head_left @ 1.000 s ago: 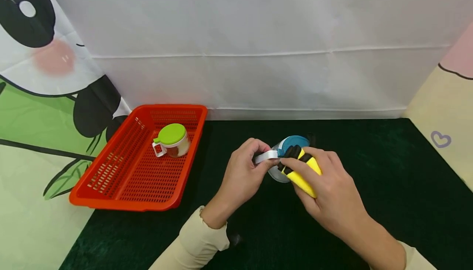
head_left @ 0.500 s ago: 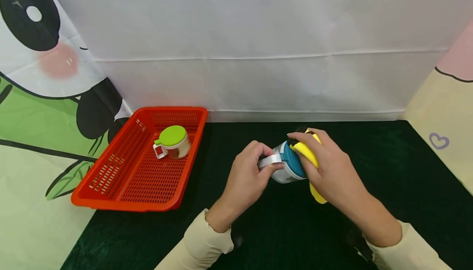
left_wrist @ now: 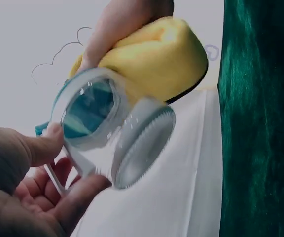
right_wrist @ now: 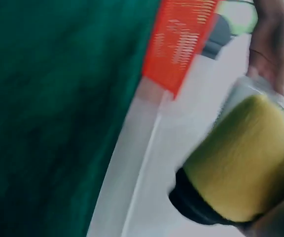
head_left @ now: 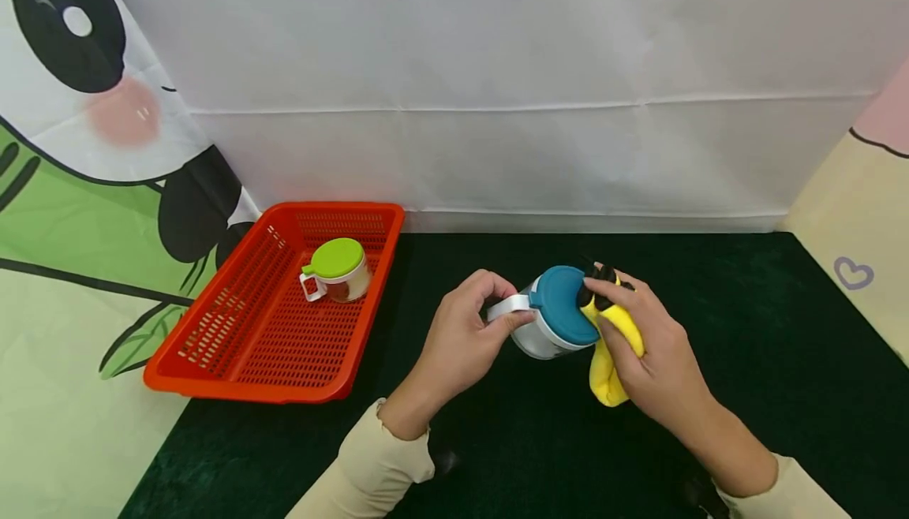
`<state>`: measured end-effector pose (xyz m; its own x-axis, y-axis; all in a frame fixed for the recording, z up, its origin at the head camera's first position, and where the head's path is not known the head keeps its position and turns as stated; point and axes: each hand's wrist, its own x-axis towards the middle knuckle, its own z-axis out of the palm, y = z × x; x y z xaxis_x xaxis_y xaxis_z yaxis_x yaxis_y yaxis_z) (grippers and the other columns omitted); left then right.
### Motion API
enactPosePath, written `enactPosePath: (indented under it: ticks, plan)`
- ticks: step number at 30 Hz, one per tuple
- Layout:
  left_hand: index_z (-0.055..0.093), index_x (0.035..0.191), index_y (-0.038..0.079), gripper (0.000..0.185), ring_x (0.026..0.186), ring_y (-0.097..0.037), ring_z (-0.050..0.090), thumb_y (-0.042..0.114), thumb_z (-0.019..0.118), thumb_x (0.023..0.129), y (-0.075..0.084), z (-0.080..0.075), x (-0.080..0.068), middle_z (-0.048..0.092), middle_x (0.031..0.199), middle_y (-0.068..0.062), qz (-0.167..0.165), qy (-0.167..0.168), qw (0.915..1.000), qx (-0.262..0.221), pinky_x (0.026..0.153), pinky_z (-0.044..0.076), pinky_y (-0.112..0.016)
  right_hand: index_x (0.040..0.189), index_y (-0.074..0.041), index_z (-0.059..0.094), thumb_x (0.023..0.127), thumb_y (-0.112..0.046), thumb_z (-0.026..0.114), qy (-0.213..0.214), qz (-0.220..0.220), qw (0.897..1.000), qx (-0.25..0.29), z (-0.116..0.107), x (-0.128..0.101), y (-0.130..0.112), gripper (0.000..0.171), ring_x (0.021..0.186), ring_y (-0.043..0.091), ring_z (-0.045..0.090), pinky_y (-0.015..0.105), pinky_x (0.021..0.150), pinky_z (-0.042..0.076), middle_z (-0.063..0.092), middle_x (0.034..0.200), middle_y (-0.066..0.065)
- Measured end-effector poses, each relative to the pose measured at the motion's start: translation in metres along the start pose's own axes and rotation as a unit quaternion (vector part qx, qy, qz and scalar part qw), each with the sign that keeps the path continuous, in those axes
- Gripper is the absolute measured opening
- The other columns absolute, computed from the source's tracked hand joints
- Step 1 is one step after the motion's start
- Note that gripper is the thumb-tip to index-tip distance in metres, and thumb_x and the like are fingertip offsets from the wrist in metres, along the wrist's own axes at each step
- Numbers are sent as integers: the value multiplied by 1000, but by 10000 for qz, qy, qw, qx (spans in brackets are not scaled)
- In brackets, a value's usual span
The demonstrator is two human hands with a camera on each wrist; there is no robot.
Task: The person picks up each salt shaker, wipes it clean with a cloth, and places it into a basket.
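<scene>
In the head view, my left hand (head_left: 472,330) pinches the white handle (head_left: 510,305) of a clear seasoning jar (head_left: 541,337) with a blue lid (head_left: 566,306). The jar leans with its lid toward the right. My right hand (head_left: 656,353) grips a bunched yellow cloth (head_left: 609,373) with black edging, right at the lid's right rim. From the left wrist, the jar's base (left_wrist: 147,145) and see-through body show, with the yellow cloth (left_wrist: 157,59) beside them. In the right wrist view, the cloth covers part of the jar.
A red plastic basket (head_left: 159,381) stands on the left of the dark green tabletop (head_left: 490,456). Inside it is a similar jar with a green lid (head_left: 337,257) and white handle. A white sheet (head_left: 497,156) hangs behind the table.
My right hand and the cloth have moved across the lid to its right rim, uncovering the blue top. The jar has turned and tilted slightly, while my left hand keeps its hold.
</scene>
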<state>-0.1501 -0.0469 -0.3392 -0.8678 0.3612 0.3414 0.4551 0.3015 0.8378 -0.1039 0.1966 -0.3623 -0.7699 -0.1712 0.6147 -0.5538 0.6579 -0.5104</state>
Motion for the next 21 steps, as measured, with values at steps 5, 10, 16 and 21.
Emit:
enactPosePath:
  ticks: [5, 10, 16, 21]
  plan:
    - [64, 100, 17, 19, 90, -13, 57, 14, 80, 92, 1, 2, -1, 57, 102, 6, 396, -166, 9989, 161, 76, 57, -29, 147, -26, 52, 108, -13, 54, -428, 844, 9934, 642, -11, 24, -2, 41, 75, 20, 57, 32, 66, 54, 58, 111, 3]
    - [63, 100, 15, 20, 87, -11, 57, 17, 81, 91, 2, 10, -1, 56, 99, 5, 514, 78, 9970, 580, 72, 56, -26, 146, -26, 55, 104, -16, 63, -872, 731, 9916, -620, -9, 36, -26, 44, 103, 31, 58, 54, 83, 56, 55, 139, 12]
    - [63, 101, 14, 18, 87, -14, 57, 19, 79, 94, 0, 11, -1, 56, 99, 3, 100, 292, 9981, 524, 71, 57, -27, 144, -29, 58, 87, -7, 79, -519, -262, 9886, -1391, 5, 13, -39, 64, 126, 37, 54, 63, 91, 53, 53, 146, 14]
    - [63, 101, 16, 16, 90, -15, 58, 19, 78, 95, -5, 3, 0, 59, 101, 4, -114, 157, 9998, 100, 75, 58, -31, 141, -24, 60, 102, -31, 62, -164, -913, 9913, -934, 8, -5, -16, 40, 128, 32, 52, 55, 97, 52, 51, 147, 12]
